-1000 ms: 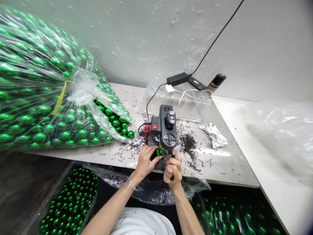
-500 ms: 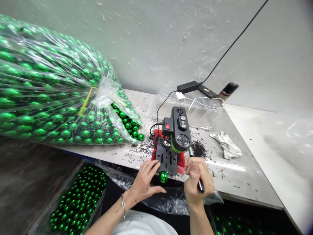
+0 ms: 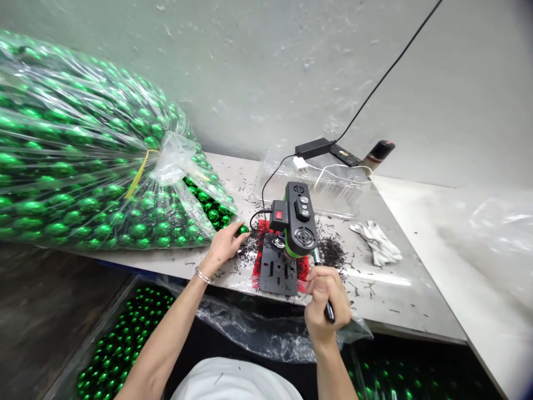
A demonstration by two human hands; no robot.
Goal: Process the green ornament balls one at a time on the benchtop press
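A small black and green drill press (image 3: 300,219) stands on a slotted dark base plate (image 3: 278,272) over a red mat (image 3: 302,274). My right hand (image 3: 328,305) is wrapped round the press's black-gripped lever (image 3: 330,312). Left of the press, my left hand (image 3: 225,244) has its thumb and fingers around a green ball (image 3: 241,229) at the mouth of a big clear bag (image 3: 95,161) full of shiny green balls. The base plate carries no ball.
A bin of green balls (image 3: 125,339) is below the table at left, another (image 3: 408,378) at lower right. Black shavings (image 3: 331,253) surround the press. White gloves (image 3: 378,243), a power adapter (image 3: 313,148) and a dark-capped bottle (image 3: 380,154) lie beyond.
My left hand has moved from the base plate's front up and left to the bag's opening. The green ball at the plate's front edge is gone from there. My right hand stays on the lever.
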